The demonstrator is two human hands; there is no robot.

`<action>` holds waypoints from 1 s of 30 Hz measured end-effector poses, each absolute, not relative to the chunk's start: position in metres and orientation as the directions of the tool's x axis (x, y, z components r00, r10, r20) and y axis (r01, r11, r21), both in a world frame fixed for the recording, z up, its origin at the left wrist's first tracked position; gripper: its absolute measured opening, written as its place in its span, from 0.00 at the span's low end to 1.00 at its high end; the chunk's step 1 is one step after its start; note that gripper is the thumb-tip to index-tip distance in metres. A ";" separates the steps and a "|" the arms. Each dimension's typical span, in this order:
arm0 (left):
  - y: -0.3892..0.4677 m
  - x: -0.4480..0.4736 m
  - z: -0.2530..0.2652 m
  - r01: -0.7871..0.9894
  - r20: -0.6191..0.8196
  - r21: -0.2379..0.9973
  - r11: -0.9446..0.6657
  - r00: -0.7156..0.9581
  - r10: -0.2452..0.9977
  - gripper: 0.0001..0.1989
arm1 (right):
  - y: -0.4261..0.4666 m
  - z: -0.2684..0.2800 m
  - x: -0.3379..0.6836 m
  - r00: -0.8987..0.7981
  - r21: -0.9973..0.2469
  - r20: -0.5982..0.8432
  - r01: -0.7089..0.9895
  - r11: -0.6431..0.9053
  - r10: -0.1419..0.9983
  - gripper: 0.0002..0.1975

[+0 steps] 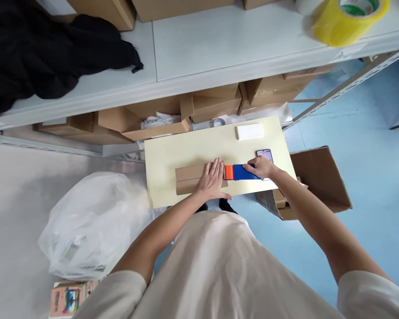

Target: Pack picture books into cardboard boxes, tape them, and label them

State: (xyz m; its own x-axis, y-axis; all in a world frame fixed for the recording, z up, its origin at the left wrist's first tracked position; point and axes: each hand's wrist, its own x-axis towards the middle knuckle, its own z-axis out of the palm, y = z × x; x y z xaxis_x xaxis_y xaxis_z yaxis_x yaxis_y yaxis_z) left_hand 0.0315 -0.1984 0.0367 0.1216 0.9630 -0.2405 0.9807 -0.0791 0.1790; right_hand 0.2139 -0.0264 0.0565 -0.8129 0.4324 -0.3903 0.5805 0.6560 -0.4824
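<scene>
A long, flat cardboard box (188, 179) lies on the pale yellow table (162, 153), a seam running along its top. My left hand (214, 177) rests flat on the box's right part with fingers stretched out. Closed around the blue body of a tape dispenser (242, 172) is my right hand (260, 167). The dispenser's orange end meets the right end of the box, close to my left fingers. Beyond my right hand lies a phone (265, 154), its screen lit and partly covered. A white stack or small box (249, 131) sits near the table's far edge.
Above the table's far side runs a grey shelf (219, 40) bearing yellow tape rolls (339, 26) and black cloth (69, 53). Open cartons (156, 133) stand beneath it. A large carton (322, 177) is at the right, a white plastic bag (93, 221) at the left.
</scene>
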 end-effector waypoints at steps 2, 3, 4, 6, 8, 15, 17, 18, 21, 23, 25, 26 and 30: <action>-0.193 0.035 0.035 0.982 -0.240 0.171 -0.074 0.115 0.964 0.64 | -0.026 0.051 0.219 -0.810 -0.510 -0.384 0.586 0.629 0.443 0.28; -0.192 0.035 0.034 0.983 -0.245 0.170 -0.070 0.111 0.963 0.64 | -0.026 0.049 0.221 -0.809 -0.530 -0.384 0.588 0.612 0.445 0.28; -0.192 0.034 0.033 0.984 -0.252 0.169 -0.065 0.106 0.962 0.64 | -0.025 0.046 0.223 -0.809 -0.550 -0.386 0.587 0.594 0.443 0.27; -0.192 0.033 0.033 0.984 -0.266 0.167 -0.055 0.098 0.959 0.64 | -0.024 0.042 0.225 -0.813 -0.587 -0.390 0.581 0.564 0.433 0.27; -0.193 0.033 0.033 0.984 -0.275 0.169 -0.055 0.100 0.956 0.64 | -0.022 0.040 0.226 -0.819 -0.612 -0.393 0.573 0.546 0.419 0.26; -0.190 0.033 0.032 0.981 -0.311 0.194 -0.024 0.085 0.947 0.64 | 0.000 0.040 0.251 -0.824 -0.559 -0.397 0.567 0.605 0.405 0.27; -0.190 0.033 0.034 0.978 -0.306 0.206 -0.036 0.099 0.947 0.63 | 0.007 0.042 0.262 -0.816 -0.497 -0.412 0.574 0.650 0.406 0.28; -0.190 0.033 0.035 0.976 -0.301 0.212 -0.046 0.109 0.947 0.62 | 0.009 0.045 0.264 -0.804 -0.456 -0.432 0.586 0.670 0.409 0.28; -0.190 0.033 0.038 0.974 -0.307 0.217 -0.071 0.137 0.942 0.56 | 0.002 0.059 0.251 -0.714 -0.289 -0.525 0.661 0.693 0.463 0.30; -0.190 0.034 0.041 0.974 -0.319 0.209 -0.082 0.147 0.936 0.52 | -0.011 0.073 0.228 -0.623 -0.166 -0.566 0.727 0.666 0.539 0.32; -0.191 0.034 0.042 0.977 -0.326 0.194 -0.092 0.152 0.933 0.47 | -0.026 0.086 0.201 -0.563 -0.087 -0.576 0.764 0.640 0.593 0.31; -0.191 0.035 0.042 0.978 -0.325 0.186 -0.096 0.153 0.933 0.45 | -0.034 0.091 0.188 -0.555 -0.068 -0.573 0.765 0.640 0.603 0.29; -0.192 0.035 0.043 0.979 -0.306 0.177 -0.104 0.155 0.939 0.39 | -0.058 0.098 0.159 -0.583 -0.025 -0.566 0.719 0.695 0.583 0.20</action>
